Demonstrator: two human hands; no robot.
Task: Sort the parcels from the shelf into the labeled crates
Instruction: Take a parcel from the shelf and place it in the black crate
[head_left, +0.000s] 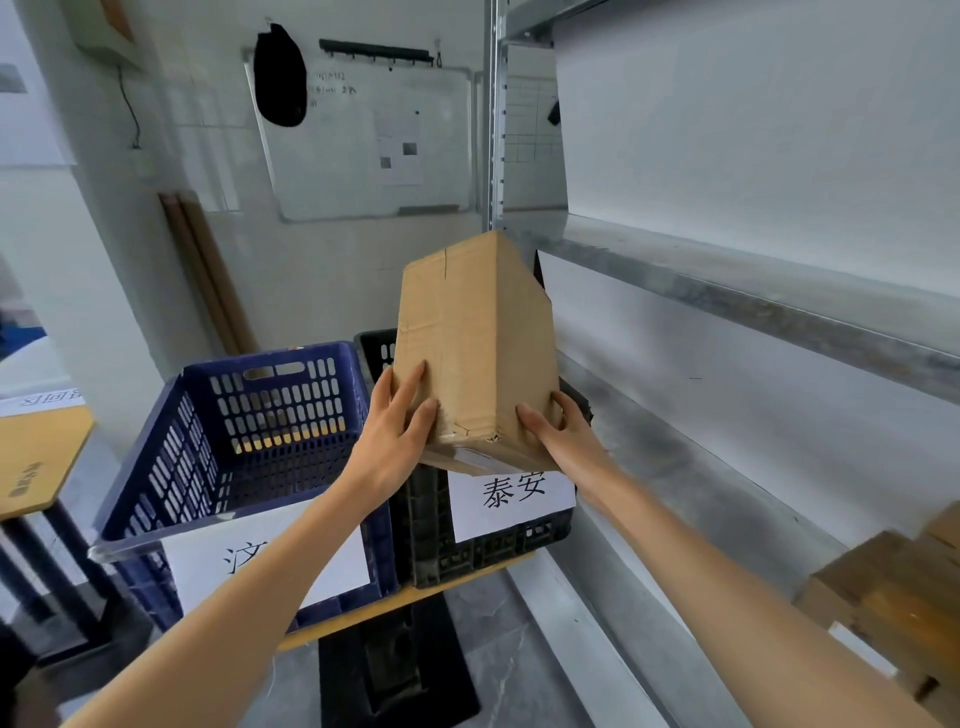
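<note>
A brown cardboard parcel (475, 343) is held upright in the air above the black crate (431, 525), which bears a white label with black characters. My left hand (397, 431) grips the parcel's lower left side and my right hand (558, 434) holds its lower right corner. Left of the black crate stands a blue crate (244, 415) with its own white label, partly hidden by my left forearm. Both crates rest on a yellow-edged small table. More brown parcels (893, 597) lie on the metal shelf at the lower right.
The grey metal shelf rack (753, 296) runs along the right side, its upright post just behind the parcel. A whiteboard (363, 140) hangs on the back wall. Another yellow table (36, 457) stands at the far left. The floor is grey tile.
</note>
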